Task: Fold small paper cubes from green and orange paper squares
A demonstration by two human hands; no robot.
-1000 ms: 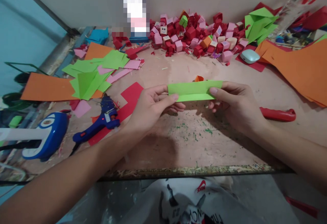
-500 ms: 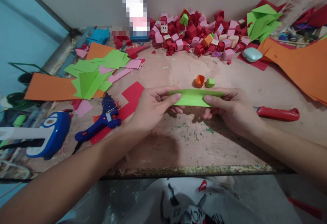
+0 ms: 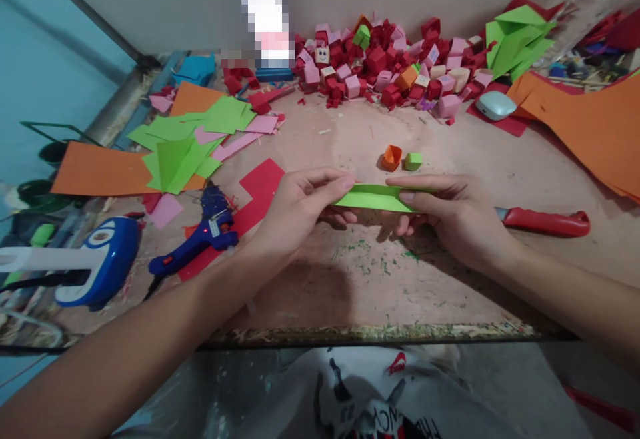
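A bright green paper strip (image 3: 375, 199), creased along its length, is stretched level between my two hands above the table. My left hand (image 3: 311, 202) pinches its left end, thumb on top. At the other end my right hand (image 3: 450, 209) grips it, thumb on the near face and fingers behind. Just beyond the strip stand an open orange paper box (image 3: 392, 157) and a small green paper cube (image 3: 413, 161). A red-handled knife (image 3: 547, 221) lies beside my right hand, its blade mostly hidden by that hand.
A blue glue gun (image 3: 203, 239) with a lit red light lies left, on red paper (image 3: 260, 189). Green sheets (image 3: 180, 159) and orange paper (image 3: 100, 171) are piled further left. Many small red and pink paper cubes (image 3: 377, 60) line the wall. A pale case (image 3: 495, 106) sits right.
The strip has gone from nearly flat and facing me to folded up along its length, looking narrower. Both hands keep hold, with my right fingers straighter along its far edge.
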